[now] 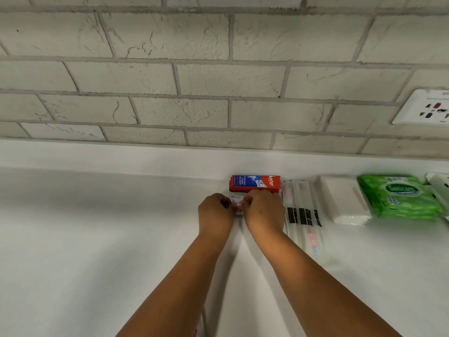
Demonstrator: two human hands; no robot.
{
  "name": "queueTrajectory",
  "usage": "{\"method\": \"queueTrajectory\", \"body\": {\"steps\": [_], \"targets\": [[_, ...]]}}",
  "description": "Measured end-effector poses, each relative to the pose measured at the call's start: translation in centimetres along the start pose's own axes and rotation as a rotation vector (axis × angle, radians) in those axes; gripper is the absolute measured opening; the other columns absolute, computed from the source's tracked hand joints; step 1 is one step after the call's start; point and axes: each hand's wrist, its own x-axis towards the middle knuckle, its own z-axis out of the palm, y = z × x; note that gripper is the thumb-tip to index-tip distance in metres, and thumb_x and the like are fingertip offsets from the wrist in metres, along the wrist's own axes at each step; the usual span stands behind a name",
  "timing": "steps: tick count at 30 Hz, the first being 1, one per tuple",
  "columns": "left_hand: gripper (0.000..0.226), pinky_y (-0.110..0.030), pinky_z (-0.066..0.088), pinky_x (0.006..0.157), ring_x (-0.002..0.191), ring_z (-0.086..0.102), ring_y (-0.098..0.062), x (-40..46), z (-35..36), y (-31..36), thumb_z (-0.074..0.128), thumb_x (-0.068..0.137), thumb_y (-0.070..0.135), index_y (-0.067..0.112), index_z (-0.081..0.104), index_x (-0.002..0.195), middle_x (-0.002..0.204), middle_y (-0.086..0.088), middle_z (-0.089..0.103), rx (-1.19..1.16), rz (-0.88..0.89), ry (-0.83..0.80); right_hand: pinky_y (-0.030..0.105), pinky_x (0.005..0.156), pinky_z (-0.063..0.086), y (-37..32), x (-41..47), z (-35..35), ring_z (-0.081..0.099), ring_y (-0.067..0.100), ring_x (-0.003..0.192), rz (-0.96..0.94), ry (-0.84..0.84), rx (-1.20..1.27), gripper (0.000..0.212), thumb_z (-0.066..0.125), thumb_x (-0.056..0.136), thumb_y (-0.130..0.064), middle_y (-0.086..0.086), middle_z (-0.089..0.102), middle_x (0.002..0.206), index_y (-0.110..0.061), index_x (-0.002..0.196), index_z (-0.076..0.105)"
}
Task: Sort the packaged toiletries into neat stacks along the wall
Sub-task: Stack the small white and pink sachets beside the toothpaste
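Observation:
A red and blue toothpaste box stack (255, 183) lies against the wall. Just in front of it my left hand (215, 215) and my right hand (263, 212) are both closed on a small white and pink packet (236, 203), which they mostly hide. To the right lie several clear-wrapped toothbrushes (302, 212), then a stack of white packets (342, 200), then green Sanicare wipe packs (401, 197), all in a row along the wall.
The white counter (97, 239) meets a grey brick-pattern wall (218, 81). A white wall socket (425, 108) sits at the right. Another white object (441, 188) shows at the far right edge.

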Motion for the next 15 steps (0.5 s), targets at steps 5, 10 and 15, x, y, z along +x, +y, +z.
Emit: {"method": "queueTrajectory", "body": {"steps": [5,10,15], "targets": [[0.020,-0.018,0.040,0.068,0.079,0.056,-0.012,-0.1,-0.4,0.2,0.067,0.087,0.026,0.012,0.066,0.100,0.097,-0.003,0.068,-0.014,-0.028,-0.001,0.035,0.085,0.050,-0.3,-0.3,-0.7,0.053,0.020,0.105,-0.005,-0.008,0.029,0.021,0.058,0.092,-0.034,-0.002,0.065,0.108,-0.025,0.108,0.066],[0.024,-0.021,0.039,0.065,0.080,0.059,-0.016,-1.2,-1.7,0.1,0.065,0.088,0.030,0.009,0.065,0.100,0.091,-0.001,0.065,-0.039,-0.030,0.027,0.034,0.082,0.051,-0.5,-1.4,-1.5,0.056,0.021,0.104,-0.047,0.012,0.072,0.021,0.054,0.093,-0.036,-0.003,0.065,0.108,-0.026,0.107,0.066],[0.023,-0.021,0.041,0.069,0.087,0.061,-0.015,-4.1,-4.1,-1.0,0.061,0.088,0.034,0.016,0.069,0.100,0.098,-0.001,0.067,-0.036,0.019,0.069,0.029,0.072,0.048,-0.6,-4.6,-2.2,0.061,0.024,0.094,-0.107,0.013,0.077,0.025,0.047,0.092,-0.040,-0.002,0.067,0.098,-0.027,0.097,0.068]]}}
